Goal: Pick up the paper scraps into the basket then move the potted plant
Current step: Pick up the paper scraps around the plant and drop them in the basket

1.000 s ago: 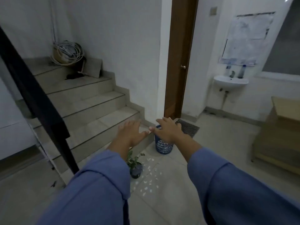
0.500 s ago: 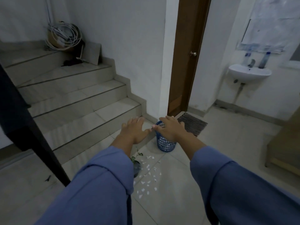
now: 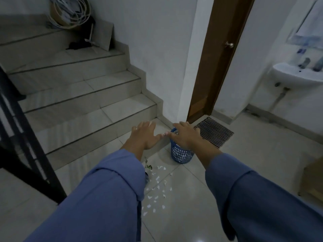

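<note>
- Head view: your left grip (image 3: 145, 135) is released, palm down, fingers straight and spread, holding nothing.
- Your right grip (image 3: 185, 137) is released the same way, flat and empty. Its thumb tip lies close to the left thumb tip; whether they touch cannot be told.
- Both arms reach forward in blue sleeves (image 3: 108, 198).
- The right grip overlaps the top rim of the blue basket (image 3: 181, 154) in this view; contact with it cannot be judged.
- The basket stands upright on the tiled floor (image 3: 244, 163), near the foot of the stairs (image 3: 87, 102) and just beside the striped door mat (image 3: 215, 131). Something white shows through its mesh.
- The paper scraps (image 3: 157, 189) lie scattered on the floor, in a loose trail from just short of the basket back toward you.
- The potted plant (image 3: 148, 167) stands on the floor at the left edge of the scraps, close to the lowest step. Your left sleeve hides most of it; only a few leaves and a sliver of dark pot show.
- Behind the mat is a brown door (image 3: 222, 58), with a white sink (image 3: 295, 74) on the wall to its right.
- A black railing (image 3: 21, 145) runs along the left, and a coil of cable (image 3: 70, 13) sits at the top of the stairs.
</note>
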